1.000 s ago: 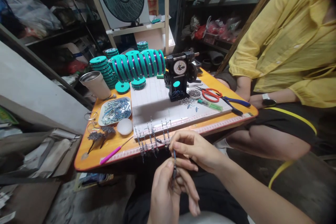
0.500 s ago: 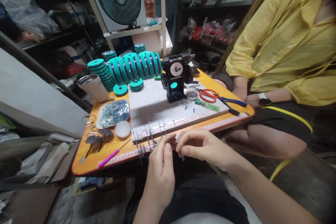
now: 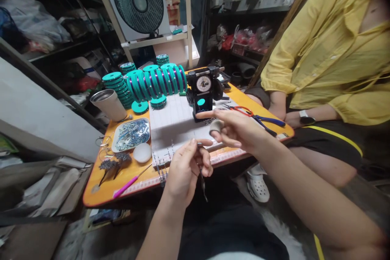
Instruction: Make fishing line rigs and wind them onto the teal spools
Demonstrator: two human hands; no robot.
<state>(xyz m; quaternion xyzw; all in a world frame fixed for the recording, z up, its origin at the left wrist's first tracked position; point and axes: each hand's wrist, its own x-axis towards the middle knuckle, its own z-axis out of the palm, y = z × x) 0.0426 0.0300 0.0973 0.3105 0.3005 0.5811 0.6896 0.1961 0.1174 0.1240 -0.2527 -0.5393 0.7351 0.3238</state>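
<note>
My left hand [image 3: 186, 165] is closed in a pinch in front of the table's near edge. A thin dark strand with small parts on it [image 3: 203, 187] hangs from its fingers; its exact kind is too small to make out. My right hand [image 3: 236, 130] reaches over the white board [image 3: 170, 120], index finger stretched out and fingers apart, holding nothing that I can see. A pale wrap [image 3: 215, 126] covers one of its digits. It hovers before the black winding machine [image 3: 203, 93], partly hiding small metal pieces. Similar dark strands [image 3: 163, 170] hang at the board's front edge.
Green spools [image 3: 155, 81] sit on the machine's shaft. A tray of small blue-grey pieces [image 3: 132, 134], a white cup [image 3: 141, 153], a tumbler [image 3: 109, 105] and a pink-handled tool [image 3: 126, 187] stand left. Scissors [image 3: 243, 109] and blue pliers [image 3: 269, 120] lie right, near a seated person [image 3: 329, 57].
My hands, together before, have parted. The right hand has moved forward over the board with its fingers spreading; the left has stayed near the edge, keeping the dark strand.
</note>
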